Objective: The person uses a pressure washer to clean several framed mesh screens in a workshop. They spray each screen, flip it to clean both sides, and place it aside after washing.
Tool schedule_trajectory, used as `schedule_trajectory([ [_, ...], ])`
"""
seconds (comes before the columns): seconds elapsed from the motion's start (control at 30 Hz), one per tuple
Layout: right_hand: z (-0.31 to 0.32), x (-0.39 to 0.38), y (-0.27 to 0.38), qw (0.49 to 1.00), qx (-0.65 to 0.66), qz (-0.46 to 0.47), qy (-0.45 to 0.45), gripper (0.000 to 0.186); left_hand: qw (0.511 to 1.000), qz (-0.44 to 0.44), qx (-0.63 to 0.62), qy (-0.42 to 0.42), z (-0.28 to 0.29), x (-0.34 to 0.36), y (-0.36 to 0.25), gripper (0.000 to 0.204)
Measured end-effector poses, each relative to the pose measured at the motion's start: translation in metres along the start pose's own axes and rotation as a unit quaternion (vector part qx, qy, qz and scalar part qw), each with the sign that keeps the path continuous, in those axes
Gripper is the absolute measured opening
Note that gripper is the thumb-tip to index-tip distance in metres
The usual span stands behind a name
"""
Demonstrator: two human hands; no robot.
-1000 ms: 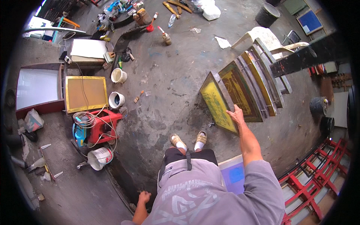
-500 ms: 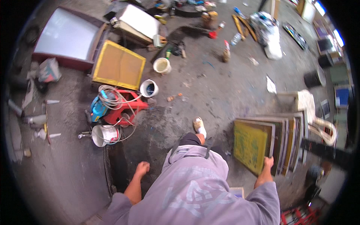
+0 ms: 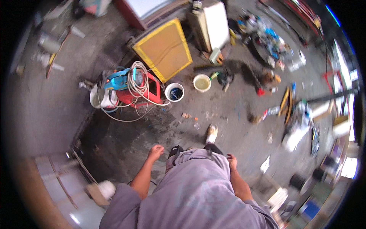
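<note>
My left hand (image 3: pixel 155 152) hangs at the left of my body over the dark, stained floor, fingers loosely bent and holding nothing. On the other side, my right hand (image 3: pixel 231 162) is close to my shirt, its fingers loosely bent with nothing seen in them. Ahead to the left stands a blue and red machine (image 3: pixel 124 82) with a coiled pale hose (image 3: pixel 138 78). Beside it is a white bucket (image 3: pixel 174 92) with dark blue stuff inside. A second bucket (image 3: pixel 202 83) holds a pale liquid. Behind them leans a yellow-edged screen frame (image 3: pixel 164 49).
A tipped white bucket (image 3: pixel 95 97) lies left of the machine. A white panel (image 3: pixel 216 26) stands at the back. Plastic bags (image 3: pixel 299 122), bottles and other clutter lie to the right. A pale stool (image 3: pixel 277 198) and a black bucket (image 3: pixel 300 182) stand at the lower right.
My view and body have turned left, toward the machine. My right hand has let go of the stack of screen frames, which has left the view. My left hand has come forward.
</note>
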State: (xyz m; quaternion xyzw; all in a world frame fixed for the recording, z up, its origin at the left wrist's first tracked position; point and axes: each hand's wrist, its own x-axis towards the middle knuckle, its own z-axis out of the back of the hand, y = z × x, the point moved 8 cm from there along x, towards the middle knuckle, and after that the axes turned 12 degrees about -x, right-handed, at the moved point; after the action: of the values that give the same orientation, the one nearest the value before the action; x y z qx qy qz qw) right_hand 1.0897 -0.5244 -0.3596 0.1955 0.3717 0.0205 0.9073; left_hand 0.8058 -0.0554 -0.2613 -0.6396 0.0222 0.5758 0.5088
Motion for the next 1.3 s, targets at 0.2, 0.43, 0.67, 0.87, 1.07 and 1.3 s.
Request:
schedule_trajectory([
  [0.2,0.128,0.294,0.107,0.821,-0.506,0.247,-0.096,0.026,0.942,0.071,-0.265,-0.195,0.033,-0.031,0.106,0.03],
  [0.43,0.289,0.374,0.454,0.929,0.172,0.323,-0.055,0.035,0.991,0.005,-0.128,-0.047,0.0,-0.021,0.216,0.029],
  [0.67,0.151,0.314,0.766,0.839,-0.253,0.477,-0.067,0.029,0.807,0.091,-0.496,-0.306,0.055,-0.04,0.113,0.036],
  [0.87,0.053,0.336,0.973,0.793,-0.337,0.505,-0.039,0.042,0.674,0.207,-0.578,-0.412,-0.058,-0.09,0.122,0.038],
  [1.07,-0.029,0.364,1.094,0.707,-0.447,0.548,-0.032,0.067,0.591,0.381,-0.631,-0.327,-0.286,-0.133,0.07,0.025],
  [1.3,-0.047,0.405,1.098,0.594,-0.538,0.592,-0.081,0.072,0.596,0.364,-0.599,-0.392,-0.36,-0.101,-0.018,0.019],
])
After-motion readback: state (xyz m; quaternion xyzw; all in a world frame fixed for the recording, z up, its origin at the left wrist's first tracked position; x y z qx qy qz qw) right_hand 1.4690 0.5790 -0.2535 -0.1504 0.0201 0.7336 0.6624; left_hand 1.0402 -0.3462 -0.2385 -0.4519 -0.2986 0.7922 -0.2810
